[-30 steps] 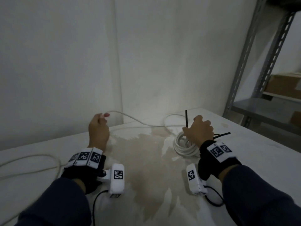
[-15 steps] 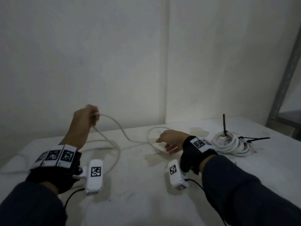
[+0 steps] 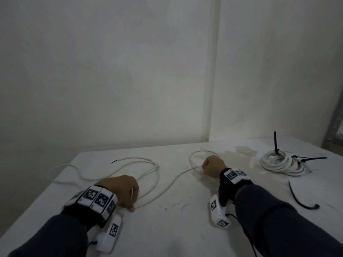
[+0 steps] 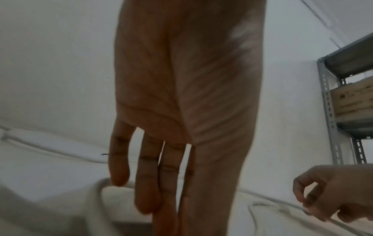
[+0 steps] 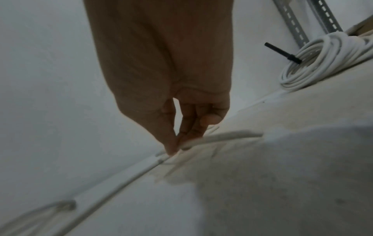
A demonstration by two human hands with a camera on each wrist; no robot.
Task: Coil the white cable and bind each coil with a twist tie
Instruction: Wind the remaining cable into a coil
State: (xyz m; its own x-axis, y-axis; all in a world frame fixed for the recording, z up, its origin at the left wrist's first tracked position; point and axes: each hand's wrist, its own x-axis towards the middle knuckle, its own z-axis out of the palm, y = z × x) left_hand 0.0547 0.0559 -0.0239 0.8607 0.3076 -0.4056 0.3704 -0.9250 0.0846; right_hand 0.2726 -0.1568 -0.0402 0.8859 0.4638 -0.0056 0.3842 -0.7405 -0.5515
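Note:
A long white cable (image 3: pixel 157 179) lies in loose loops across the white table (image 3: pixel 176 229). My left hand (image 3: pixel 130 201) is down on the table, and a strand shows between its thumb and forefinger. In the left wrist view its fingers (image 4: pixel 147 191) point down at the cable (image 4: pixel 95 190). My right hand (image 3: pixel 204 168) pinches the cable further along, thumb against fingertips (image 5: pixel 174 148), just above the table. A finished white coil (image 3: pixel 280 162) bound with black ties lies at the far right, apart from both hands.
A loose black tie (image 3: pixel 300 199) lies on the table near my right forearm. One tie tail (image 3: pixel 275 143) sticks up from the coil. The cable's free end (image 3: pixel 116 161) lies at the back left. A metal shelf (image 3: pixel 334 130) stands past the table's right side.
My right hand left the bound coil and moved left to pinch the loose cable. My left hand came down from mid-air to the table with the cable. The view turned left.

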